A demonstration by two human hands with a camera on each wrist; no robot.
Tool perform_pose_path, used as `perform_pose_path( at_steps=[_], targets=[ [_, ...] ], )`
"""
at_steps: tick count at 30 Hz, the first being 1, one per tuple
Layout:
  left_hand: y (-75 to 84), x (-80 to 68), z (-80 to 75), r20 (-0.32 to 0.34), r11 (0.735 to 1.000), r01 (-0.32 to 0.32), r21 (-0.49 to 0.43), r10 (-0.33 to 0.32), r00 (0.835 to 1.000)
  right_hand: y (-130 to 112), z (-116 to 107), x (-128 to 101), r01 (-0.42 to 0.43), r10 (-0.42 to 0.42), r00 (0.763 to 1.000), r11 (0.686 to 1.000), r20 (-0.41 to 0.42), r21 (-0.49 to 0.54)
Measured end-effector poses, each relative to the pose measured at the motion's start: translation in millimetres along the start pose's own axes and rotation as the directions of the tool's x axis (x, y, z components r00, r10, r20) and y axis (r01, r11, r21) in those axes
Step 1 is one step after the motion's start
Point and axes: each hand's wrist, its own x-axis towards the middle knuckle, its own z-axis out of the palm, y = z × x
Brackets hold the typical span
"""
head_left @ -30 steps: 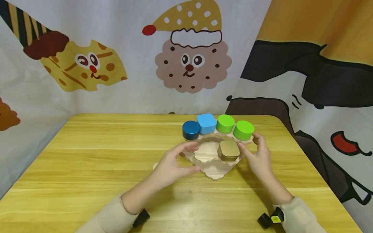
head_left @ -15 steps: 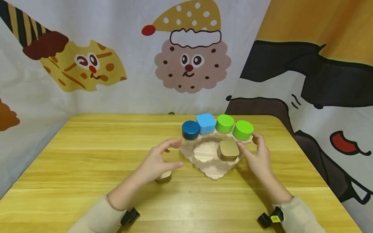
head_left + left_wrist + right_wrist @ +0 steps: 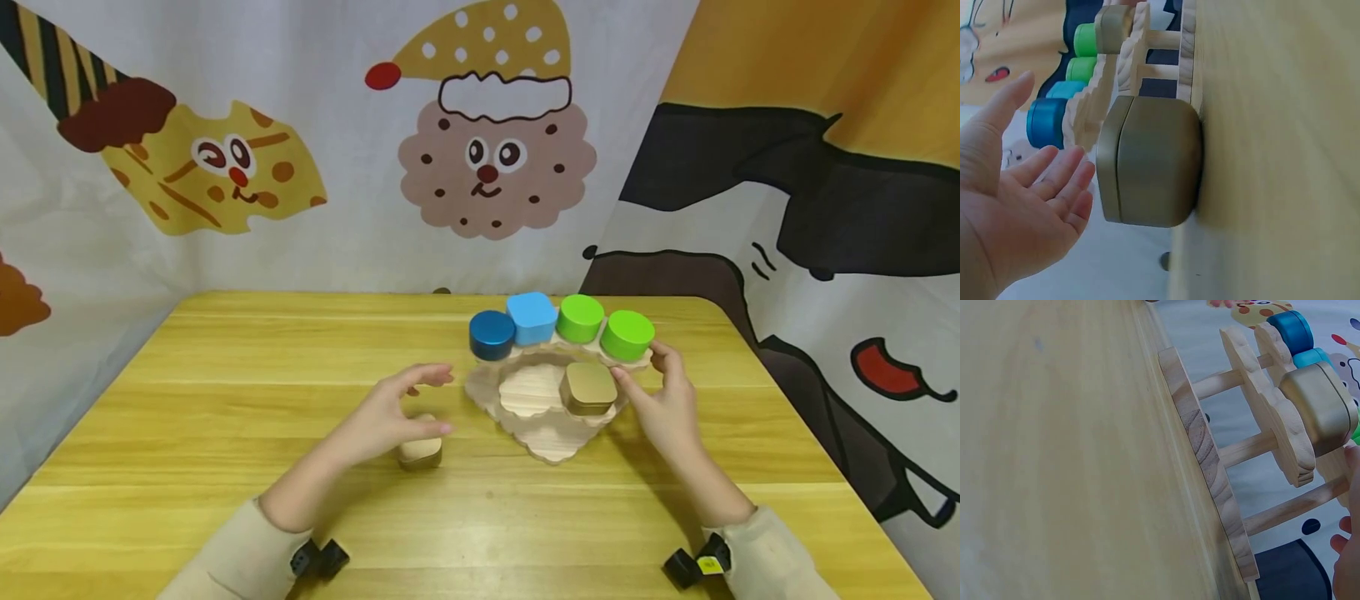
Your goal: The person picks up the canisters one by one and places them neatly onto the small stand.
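A tiered wooden stand [image 3: 551, 446] sits on the table. Its top tier carries a dark blue tin [image 3: 492, 335], a light blue tin [image 3: 531, 317] and two green tins [image 3: 627, 334]. A gold tin [image 3: 588, 388] lies on the middle tier. My right hand [image 3: 649, 387] grips the stand's right edge, thumb by that gold tin. A second gold tin [image 3: 420, 451] lies on the table left of the stand. My left hand [image 3: 417, 406] hovers just over it, fingers spread. In the left wrist view the palm [image 3: 1022, 206] faces this tin [image 3: 1150, 159] without touching it.
The yellow wooden table [image 3: 247, 400] is walled in by cartoon-printed cloth at the back and on both sides. The right wrist view shows the stand's base [image 3: 1204, 456] and dowels from the side, with my fingers [image 3: 1349, 562] at its far edge.
My left hand has left the stand's left edge and drawn back left, uncovering the gold tin on the table and hovering over it. The right hand and the stand have stayed put.
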Motion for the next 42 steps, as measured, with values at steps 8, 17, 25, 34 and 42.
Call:
perform_pose_path(
  at_steps=[8,17,25,34,42],
  targets=[
    [-11.6,-11.2,-8.8,0.032,0.999,0.048,0.004,-0.048,0.998,-1.8,0.6,0.9,-0.006,0.006,1.000,1.000,0.002,0.010],
    [-21.3,-16.1,-10.6,0.080,0.996,0.093,-0.004,-0.093,0.992,-1.6,0.3,-1.4,-0.003,0.003,1.000,1.000,0.004,-0.002],
    [-32.7,-23.8,-13.8,0.152,0.987,0.160,-0.023,-0.155,0.976,-1.9,0.5,-0.5,-0.003,0.003,1.000,1.000,0.003,0.003],
    [-35.5,-32.7,-17.0,0.183,0.977,0.211,-0.025,-0.203,0.962,-2.0,-0.5,0.0,-0.002,0.002,1.000,1.000,0.006,0.005],
    [-34.8,-34.3,-18.0,0.202,0.972,0.231,-0.032,-0.220,0.954,-3.0,-1.0,0.0,-0.009,0.008,1.000,1.000,0.010,0.008]
  ],
)
